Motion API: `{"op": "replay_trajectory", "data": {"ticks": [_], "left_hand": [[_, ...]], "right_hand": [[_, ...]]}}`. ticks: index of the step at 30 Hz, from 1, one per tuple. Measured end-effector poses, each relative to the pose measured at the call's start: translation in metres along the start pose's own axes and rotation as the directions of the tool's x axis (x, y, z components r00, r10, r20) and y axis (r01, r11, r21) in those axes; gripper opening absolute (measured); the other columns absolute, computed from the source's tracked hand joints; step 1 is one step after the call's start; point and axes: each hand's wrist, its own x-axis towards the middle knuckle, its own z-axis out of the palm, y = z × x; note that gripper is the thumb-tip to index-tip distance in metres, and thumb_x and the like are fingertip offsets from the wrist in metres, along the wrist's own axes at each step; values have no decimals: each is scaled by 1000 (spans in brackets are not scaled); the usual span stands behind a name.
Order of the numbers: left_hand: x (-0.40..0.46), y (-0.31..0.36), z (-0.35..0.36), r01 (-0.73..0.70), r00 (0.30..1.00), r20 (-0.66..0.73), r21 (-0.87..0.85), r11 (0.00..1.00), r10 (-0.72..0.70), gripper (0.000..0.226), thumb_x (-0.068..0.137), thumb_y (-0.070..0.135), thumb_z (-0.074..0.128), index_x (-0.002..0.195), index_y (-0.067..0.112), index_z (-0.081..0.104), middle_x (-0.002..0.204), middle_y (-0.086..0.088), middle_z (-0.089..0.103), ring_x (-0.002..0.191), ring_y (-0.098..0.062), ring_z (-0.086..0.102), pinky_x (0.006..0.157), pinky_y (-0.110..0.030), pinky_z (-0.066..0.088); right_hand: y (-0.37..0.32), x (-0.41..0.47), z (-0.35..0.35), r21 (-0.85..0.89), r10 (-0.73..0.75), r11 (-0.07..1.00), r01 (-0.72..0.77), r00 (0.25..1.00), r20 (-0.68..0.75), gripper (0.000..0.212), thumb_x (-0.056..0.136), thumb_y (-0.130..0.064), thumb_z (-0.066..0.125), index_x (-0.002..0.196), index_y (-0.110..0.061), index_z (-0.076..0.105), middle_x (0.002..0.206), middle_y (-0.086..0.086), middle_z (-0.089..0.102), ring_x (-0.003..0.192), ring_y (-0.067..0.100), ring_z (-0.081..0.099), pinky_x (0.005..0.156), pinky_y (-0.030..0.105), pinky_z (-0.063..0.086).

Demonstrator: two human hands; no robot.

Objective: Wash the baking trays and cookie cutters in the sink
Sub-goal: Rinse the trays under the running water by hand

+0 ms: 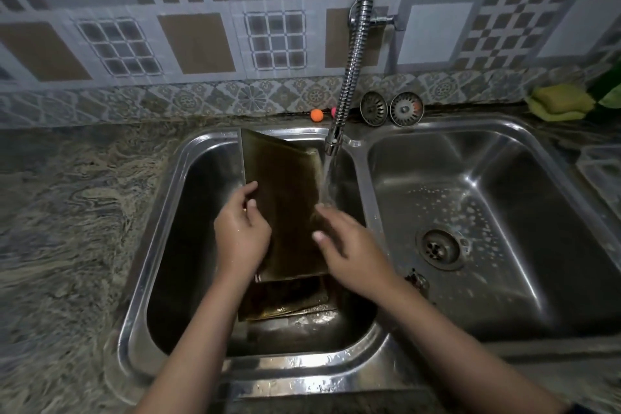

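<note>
A dark, stained rectangular metal baking tray [285, 198] stands tilted in the left basin of the double stainless-steel sink [363, 175], over more trays [289, 299] lying flat; the left hand [240, 232] grips its left edge, the right hand [349, 245] rests open-fingered on its right side under water [329, 178] from the flexible chrome tap [353, 54]

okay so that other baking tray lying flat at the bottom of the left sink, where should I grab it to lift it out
Probably by its near edge. The lower tray lies flat on the left basin's floor, and the tray being rinsed and both hands cover its far part. Only the near strip and corners show. Come from your side, slip fingertips under that edge and tip it up.
</note>
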Motion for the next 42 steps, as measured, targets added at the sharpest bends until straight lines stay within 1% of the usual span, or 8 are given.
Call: {"op": "replay_trajectory", "data": {"ticks": [4,17,19,25,29,35,38,42], "left_hand": [[-8,11,14,211,978,18,-110,971,-210,29,94,5,45,115,17,62,109,-3,63,105,-22,61,93,-36,49],[-33,19,42,371,927,109,-422,828,-360,28,97,9,45,116,21,62,101,-2,67,79,-17,61,73,-33,51],[-40,29,49,343,939,139,-430,835,-314,27,97,9,45,116,20,61,104,-3,67,78,-19,60,71,-33,52],[-21,18,37,334,930,32,-488,806,-366,26,97,8,45,114,18,62,101,-4,67,91,-18,62,79,-28,51],[-31,27,45,314,944,68,-479,819,-323,26,97,7,45,114,16,61,95,-5,66,72,-16,54,58,-12,45],[-19,18,29,267,945,-29,-507,820,-326,24,96,4,45,110,16,60,116,-9,64,90,-13,64,75,-11,46],[-23,20,27,210,967,-30,-475,855,-254,24,96,5,46,112,17,60,105,-5,64,56,5,50,51,-9,42],[-24,28,35,193,974,-9,-495,847,-228,24,95,0,45,107,15,60,104,6,63,94,-7,60,90,-28,49]], "right_hand": [[12,32,5,-339,110,940,15,932,345,69,99,-46,33,153,-12,5,160,5,-3,148,17,-4,120,39,5],[30,77,-35,-707,158,702,89,948,276,71,96,-57,24,153,-19,3,161,5,-7,147,23,-8,116,51,-5],[25,91,-36,-685,242,722,-100,963,115,71,97,-54,25,152,-14,7,161,8,-4,147,29,-7,113,59,-3],[13,57,-27,-570,-66,755,325,902,426,66,98,-51,29,153,-25,5,160,-5,-8,146,14,-10,115,44,-6],[16,95,-33,-686,232,720,-103,968,99,69,97,-53,25,152,-12,14,160,14,-2,146,35,-10,114,57,-4],[1,68,-17,-571,-162,711,411,885,436,60,99,-47,31,152,-27,12,161,-5,-2,147,17,-1,115,49,5],[12,89,-30,-636,37,768,78,986,165,57,100,-46,27,147,-16,30,160,12,7,147,30,0,115,51,-4],[-1,84,-5,-442,-57,887,134,981,184,57,100,-32,37,150,-11,20,159,12,10,147,27,6,117,53,0]]}}
